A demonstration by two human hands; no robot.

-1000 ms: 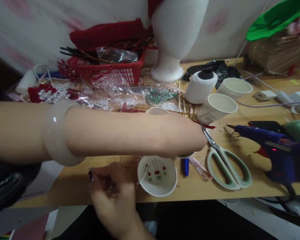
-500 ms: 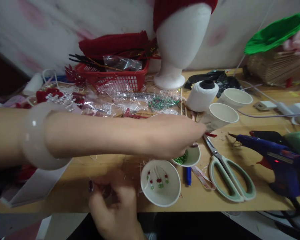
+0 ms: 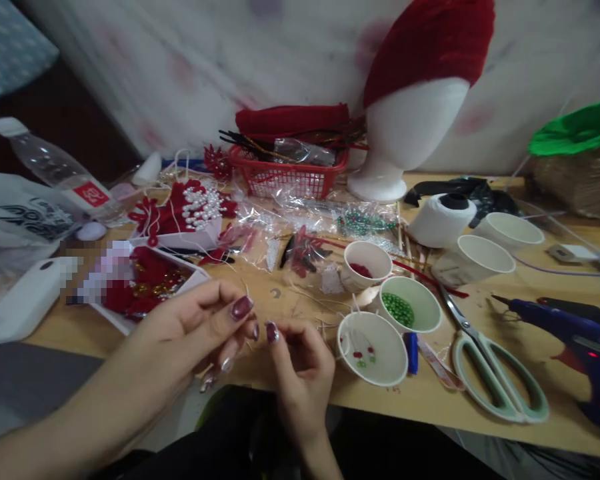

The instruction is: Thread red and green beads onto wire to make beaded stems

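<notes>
Fingers [image 3: 223,325] of left hand [image 3: 183,337] and right hand [image 3: 304,377] nearly meet, any contents unclear

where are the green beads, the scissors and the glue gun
green beads [image 3: 398,309]: head view, middle of the pile in the cup
scissors [image 3: 464,325]: head view, at the pivot
glue gun [image 3: 563,331]: head view, on the blue body
</notes>
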